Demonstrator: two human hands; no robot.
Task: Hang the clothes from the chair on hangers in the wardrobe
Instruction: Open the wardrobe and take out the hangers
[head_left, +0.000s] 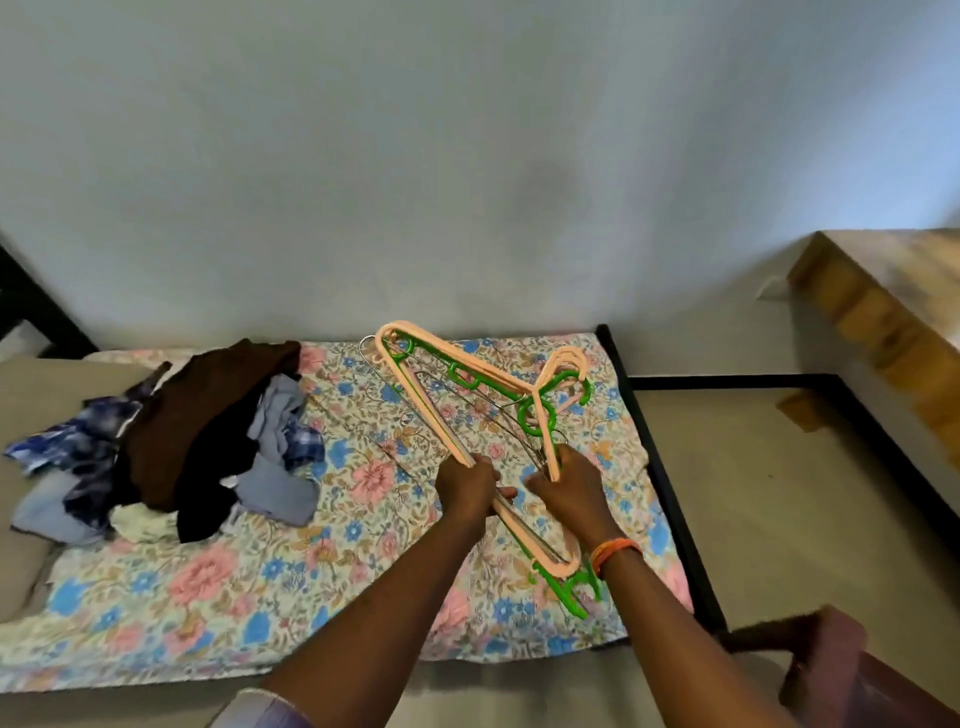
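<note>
— What is being held over the bed?

— A bundle of hangers, held above the floral bedsheet. At least two peach plastic hangers, one green plastic hanger and a few thin wire hangers are stacked together; the exact count of peach and wire ones cannot be told, because they overlap.

— How are the hands placed?

— Two hands, both on the bundle. The left hand has its fingers curled tightly round the long bars of the stack. The right hand pinches the bundle near its centre, fingers closed on a peach bar and the wires. The right wrist carries one orange band.

— And the clothes?

— One loose pile of clothes lies on the left part of the bed, well apart from the hands: a brown garment on top, a black one below it, a blue-and-white patterned piece at the left, and light blue pieces at the right.

— What surrounds the bed?

— A black bed frame runs along its right edge. Beyond it stands one wooden unit against the pale wall. A dark brown chair shows at the lower right corner, blurred.
</note>
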